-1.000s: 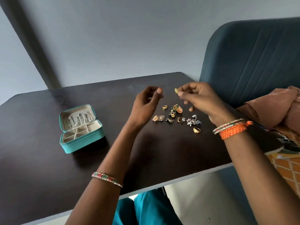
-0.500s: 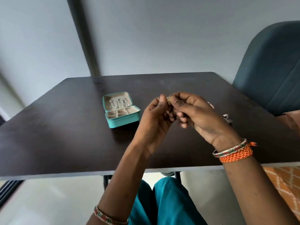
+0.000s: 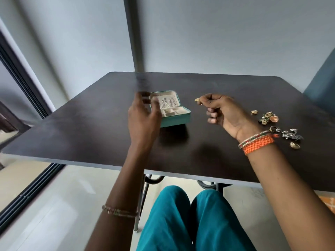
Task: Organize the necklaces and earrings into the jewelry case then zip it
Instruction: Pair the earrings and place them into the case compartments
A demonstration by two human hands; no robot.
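Pale grey wall behind, dark worktop [image 3: 90,134] filling the middle of the frame, teal trouser knees at bottom centre. Teal jewelry case [image 3: 174,113] at frame centre, lid propped open, chains hanging inside the lid, cream compartments facing up, long axis running left to right with a slight downward slant to the right.

Left hand [image 3: 143,115] blurred just left of the case, overlapping its left end, fingers loosely curled near the lid; contact or not, cannot tell, and nothing seen in its grip. Right hand [image 3: 223,113] right of the case and apart from it, thumb and forefinger pinched on a small gold earring [image 3: 197,100], remaining fingers curled under. Earring held above the worktop, pointing left towards the case; compartments lying left and slightly lower in the frame from the pinch. Left hand nearer the case, right hand the one carrying the piece.

Loose pile of earrings [image 3: 268,117] at right of frame, beyond the right wrist, with silver pieces [image 3: 290,134] lower right of it.

Against half a second back: hands then joined together at centre frame, now parted, left gone to the case, right keeping the earring. Case sitting more central in the frame than a full second ago.
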